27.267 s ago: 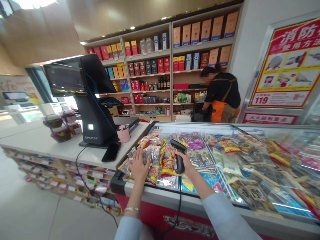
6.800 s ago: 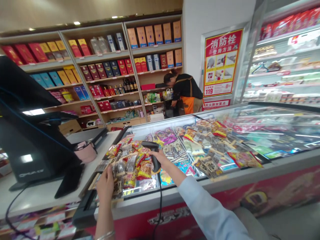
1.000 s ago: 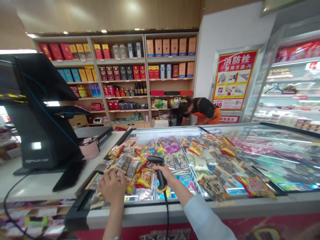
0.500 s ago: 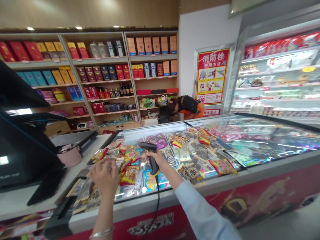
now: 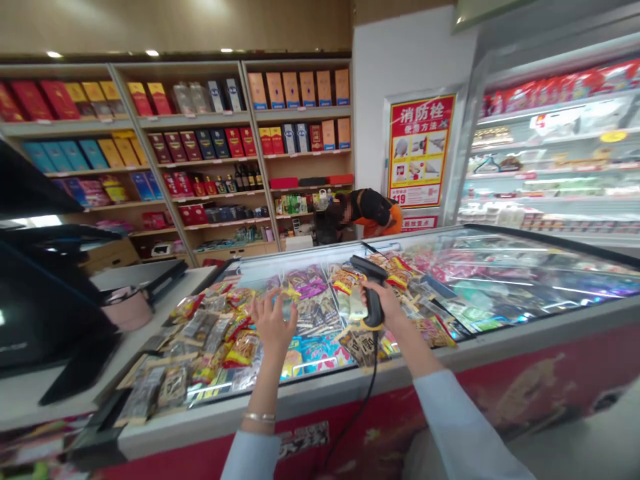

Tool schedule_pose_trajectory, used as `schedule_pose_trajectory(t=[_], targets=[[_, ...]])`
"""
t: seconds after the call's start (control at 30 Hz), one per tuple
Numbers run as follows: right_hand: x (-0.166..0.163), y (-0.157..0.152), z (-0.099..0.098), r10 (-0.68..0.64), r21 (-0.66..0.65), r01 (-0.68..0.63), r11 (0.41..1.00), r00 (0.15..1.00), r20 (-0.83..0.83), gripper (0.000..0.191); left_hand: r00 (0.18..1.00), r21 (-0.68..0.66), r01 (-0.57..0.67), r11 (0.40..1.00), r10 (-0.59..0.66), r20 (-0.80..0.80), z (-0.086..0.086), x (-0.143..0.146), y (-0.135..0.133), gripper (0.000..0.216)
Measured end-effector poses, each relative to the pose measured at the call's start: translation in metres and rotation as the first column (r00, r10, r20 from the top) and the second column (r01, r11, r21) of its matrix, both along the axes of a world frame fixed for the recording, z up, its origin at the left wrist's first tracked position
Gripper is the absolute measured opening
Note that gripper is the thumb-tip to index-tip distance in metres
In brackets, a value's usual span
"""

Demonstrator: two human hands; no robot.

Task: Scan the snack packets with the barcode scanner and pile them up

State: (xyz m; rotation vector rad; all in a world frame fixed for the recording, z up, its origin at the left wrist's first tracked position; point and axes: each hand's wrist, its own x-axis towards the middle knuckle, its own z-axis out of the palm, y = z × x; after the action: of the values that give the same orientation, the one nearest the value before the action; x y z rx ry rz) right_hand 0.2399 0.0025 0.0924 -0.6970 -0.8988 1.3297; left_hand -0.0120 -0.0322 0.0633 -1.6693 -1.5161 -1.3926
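Note:
In my right hand (image 5: 387,307) is a black barcode scanner (image 5: 373,283), gripped round its handle, its cord hanging down over the freezer's front. My left hand (image 5: 275,323) hovers over the middle of the glass top with fingers spread and nothing held. Beneath and around both hands, snack packets lie on the chest freezer (image 5: 295,388). Red and yellow snack bags (image 5: 243,348) are left of my left hand. Dark packets with large characters (image 5: 361,345) lie just below the scanner, and more dark packets (image 5: 173,387) are piled at the freezer's left end.
A counter at the left holds a black monitor (image 5: 45,300) and a pink container (image 5: 127,312). Behind the freezer, a person in black and orange (image 5: 373,208) bends down by shelves of boxed goods (image 5: 205,145). A refrigerated display (image 5: 550,160) stands at the right.
My right hand has carried the scanner to the right across the freezer. The left hand has also moved right, away from the left-hand pile, with its fingers spread.

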Motion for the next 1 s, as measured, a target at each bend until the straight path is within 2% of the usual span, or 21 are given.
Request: schedule_pose_trajectory(t=[0.1,0.23,0.43,0.57,0.73,0.83,0.93,1.0], targets=[[0.024,0.006,-0.014,0.006,-0.040,-0.004,0.999,0.999,0.047,0.021,0.999,0.024,-0.043,0.999,0.042,0.031,0.001,-0.010,-0.008,0.017],[0.058,0.011,-0.022,-0.072,-0.051,0.072,0.996,0.997,0.001,0.022,0.998,-0.076,0.067,0.995,-0.067,0.005,-0.003,-0.001,0.003,0.016],[0.104,0.010,-0.027,-0.225,-0.101,0.223,0.970,0.974,-0.013,0.022,0.962,-0.202,0.269,0.942,-0.271,0.019,-0.019,0.065,0.044,0.018],[0.122,0.012,-0.036,-0.257,-0.113,0.256,0.960,0.966,0.009,0.022,0.915,-0.290,0.388,0.875,-0.404,0.002,-0.025,0.120,0.062,0.018],[0.146,0.014,-0.049,-0.242,-0.144,0.253,0.957,0.966,0.090,0.022,0.898,-0.431,0.416,0.801,-0.437,0.055,-0.036,0.160,0.077,0.023],[0.162,0.017,-0.059,-0.267,-0.162,0.276,0.947,0.961,0.077,0.023,0.889,-0.550,0.417,0.724,-0.450,0.083,-0.044,0.165,0.084,0.031],[0.175,0.023,-0.070,-0.255,-0.212,0.251,0.945,0.967,0.006,0.022,0.866,-0.706,0.404,0.582,-0.493,0.089,-0.051,0.164,0.091,0.039],[0.181,0.028,-0.077,-0.217,-0.249,0.194,0.949,0.974,-0.065,0.019,0.850,-0.782,0.358,0.510,-0.524,0.048,-0.055,0.163,0.094,0.047]])
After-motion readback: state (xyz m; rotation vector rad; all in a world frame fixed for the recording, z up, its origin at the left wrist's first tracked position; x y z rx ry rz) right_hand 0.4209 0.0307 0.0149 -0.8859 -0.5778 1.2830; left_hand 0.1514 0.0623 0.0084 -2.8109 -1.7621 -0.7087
